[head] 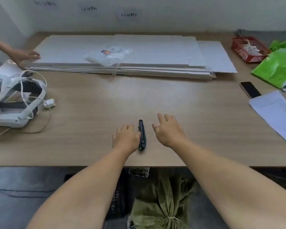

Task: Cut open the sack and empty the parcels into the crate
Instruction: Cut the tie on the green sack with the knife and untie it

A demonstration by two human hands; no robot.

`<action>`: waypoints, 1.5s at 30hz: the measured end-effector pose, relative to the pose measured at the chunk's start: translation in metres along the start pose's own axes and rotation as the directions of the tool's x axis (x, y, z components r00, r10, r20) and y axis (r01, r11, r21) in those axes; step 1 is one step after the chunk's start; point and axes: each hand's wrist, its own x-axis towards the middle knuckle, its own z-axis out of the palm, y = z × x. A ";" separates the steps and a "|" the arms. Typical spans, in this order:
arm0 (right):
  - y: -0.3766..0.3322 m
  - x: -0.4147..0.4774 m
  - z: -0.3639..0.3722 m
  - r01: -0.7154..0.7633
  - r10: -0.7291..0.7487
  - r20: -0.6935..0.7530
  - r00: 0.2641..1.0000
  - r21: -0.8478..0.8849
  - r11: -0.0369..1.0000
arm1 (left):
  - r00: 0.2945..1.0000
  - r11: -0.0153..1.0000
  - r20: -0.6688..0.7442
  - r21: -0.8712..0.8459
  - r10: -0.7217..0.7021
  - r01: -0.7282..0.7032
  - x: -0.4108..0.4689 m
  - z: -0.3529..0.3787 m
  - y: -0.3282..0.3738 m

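Observation:
A black utility knife (142,134) with a green end lies on the wooden table (89,129), pointing away from me. My left hand (125,137) rests flat just left of it, thumb against the handle. My right hand (168,129) lies open to the right of the knife, a small gap apart. On the floor below the table's front edge sits an olive-green sack (162,205), its neck tied with a thin cord. A dark slatted crate (118,200) stands beside the sack, mostly hidden by my left forearm.
A stack of flat grey cardboard sheets (155,52) with a clear plastic bag (109,56) lies at the back. A white headset with cables (15,100) is left; another person's hand (23,57) touches the cardboard. Right: red basket (249,48), green bag (277,68), phone (250,89), papers (274,111).

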 end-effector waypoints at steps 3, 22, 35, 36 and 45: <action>0.005 0.012 0.014 -0.037 0.037 0.002 0.999 -0.005 0.999 | 0.996 0.999 0.078 0.024 -0.036 0.034 0.016 0.021 0.000; 0.017 0.031 0.047 -0.219 0.216 0.041 0.975 0.103 0.970 | 0.969 0.980 0.198 -0.103 -0.146 0.169 0.057 0.061 0.007; 0.012 -0.007 0.037 -0.243 0.240 0.041 0.970 0.224 0.944 | 0.976 0.934 0.219 -0.348 -0.006 0.084 0.027 0.046 0.005; 0.014 -0.013 0.034 -0.237 0.234 0.040 0.971 0.228 0.944 | 0.978 0.919 0.210 -0.385 -0.005 0.087 0.022 0.044 0.006; 0.026 -0.073 -0.008 -0.144 0.153 -0.017 0.988 0.238 0.960 | 0.966 0.682 0.257 -0.713 0.043 0.159 -0.049 0.004 0.038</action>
